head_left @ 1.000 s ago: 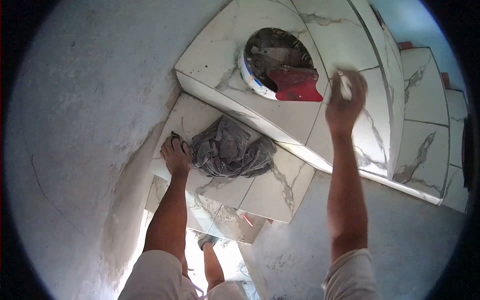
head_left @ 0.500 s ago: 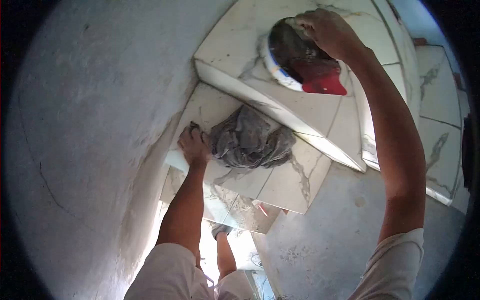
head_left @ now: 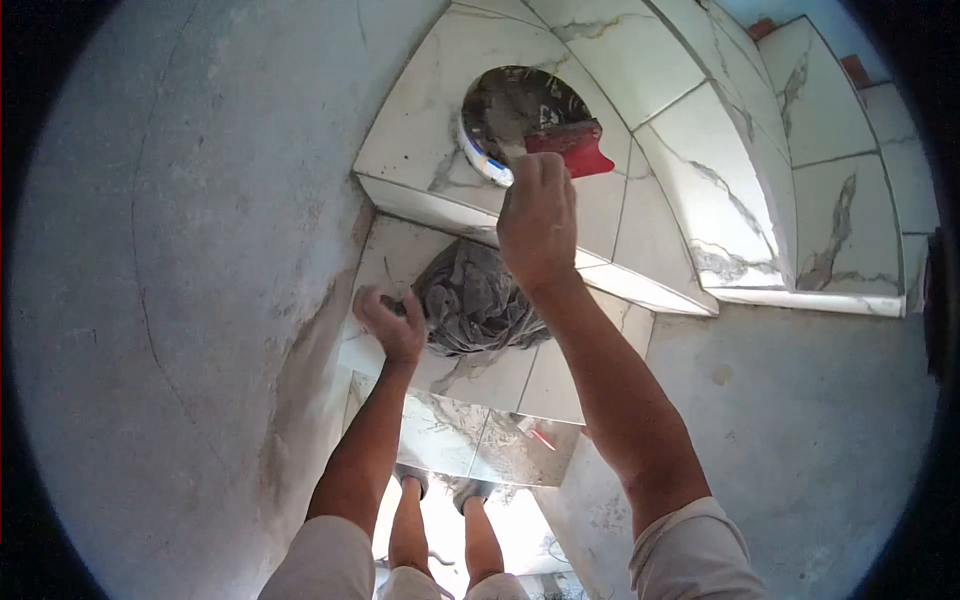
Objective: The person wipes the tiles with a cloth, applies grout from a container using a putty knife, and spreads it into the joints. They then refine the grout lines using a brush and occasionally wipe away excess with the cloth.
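Note:
A round bucket with a white and blue side stands on the upper tiled step, with dark grey stuff inside. Across its rim lies a red plate-like tool, smeared with grey. My right hand is in front of the bucket, its fingers pressed together; whatever is in them is hidden. On the step below sits a crumpled dark grey cloth. Just left of that cloth is my left hand, its fingers curled around a small dark thing too unclear to name.
A rough grey wall rises on the left. Marble-patterned tiled steps climb to the upper right. Lower down, a small red-and-white object lies on a dusty step. Grey plastered surface fills the lower right.
My right hand has moved from the bucket's far side down toward me, now on its near side. My left hand has shifted slightly and turned, and the whole view has shifted.

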Tool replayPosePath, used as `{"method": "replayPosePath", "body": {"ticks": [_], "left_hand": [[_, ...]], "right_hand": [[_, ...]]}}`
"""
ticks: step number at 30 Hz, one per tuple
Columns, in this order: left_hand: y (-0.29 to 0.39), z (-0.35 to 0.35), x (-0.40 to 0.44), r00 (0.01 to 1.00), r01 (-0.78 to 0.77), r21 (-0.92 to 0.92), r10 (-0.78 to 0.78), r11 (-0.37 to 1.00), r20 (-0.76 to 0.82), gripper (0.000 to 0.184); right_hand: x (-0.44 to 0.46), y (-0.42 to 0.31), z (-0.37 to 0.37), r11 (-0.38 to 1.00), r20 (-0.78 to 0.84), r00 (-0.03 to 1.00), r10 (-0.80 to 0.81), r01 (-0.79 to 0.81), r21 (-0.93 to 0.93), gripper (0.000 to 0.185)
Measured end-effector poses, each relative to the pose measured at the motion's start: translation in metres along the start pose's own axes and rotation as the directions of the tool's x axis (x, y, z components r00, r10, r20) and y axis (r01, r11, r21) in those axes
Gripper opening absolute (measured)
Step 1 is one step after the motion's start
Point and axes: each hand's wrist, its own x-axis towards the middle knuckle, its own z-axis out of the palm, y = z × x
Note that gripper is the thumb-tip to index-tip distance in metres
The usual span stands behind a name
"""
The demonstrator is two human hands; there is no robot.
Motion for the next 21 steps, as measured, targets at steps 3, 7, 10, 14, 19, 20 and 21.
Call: {"method": "replayPosePath", "body": {"ticks": [3, 7, 10, 14, 19, 20, 21], "left_hand": [[0.085, -0.018, 0.122, 0.979, 0.185, -0.322, -0.145, 0.929, 0.145, 0.024], [0.12, 0.039, 0.28, 0.81, 0.467, -0.316, -0.256, 0.826, 0.528, 0.039], [0.119, 0.073, 0.291, 0.48, 0.676, -0.126, -0.303, 0.726, 0.823, 0.041], [0.126, 0.076, 0.275, 0.399, 0.823, -0.138, -0.387, 0.551, 0.832, 0.034], [0.124, 0.093, 0.276, 0.38, 0.85, -0.096, -0.477, 0.518, 0.793, 0.026], [0.12, 0.093, 0.274, 0.385, 0.842, -0.107, -0.449, 0.529, 0.807, 0.027], [0.119, 0.092, 0.273, 0.39, 0.833, -0.12, -0.42, 0.54, 0.82, 0.027]], "right_hand": [[-0.013, -0.002, 0.006, 0.998, 0.075, 0.997, -0.021, 0.025, -0.055, 0.033], [-0.02, -0.005, 0.018, 0.995, 0.116, 0.993, -0.022, 0.034, -0.098, 0.046], [-0.025, -0.013, 0.025, 0.986, 0.168, 0.986, 0.017, 0.012, -0.167, 0.049], [-0.035, -0.014, 0.03, 0.989, 0.105, 0.994, 0.029, -0.013, -0.147, 0.052], [-0.052, -0.01, 0.015, 0.991, 0.067, 0.997, -0.045, 0.053, -0.122, 0.053], [-0.053, -0.009, 0.01, 0.99, 0.126, 0.991, -0.053, 0.069, -0.125, 0.053], [-0.054, -0.01, 0.002, 0.988, 0.184, 0.981, -0.062, 0.087, -0.126, 0.053]]}}
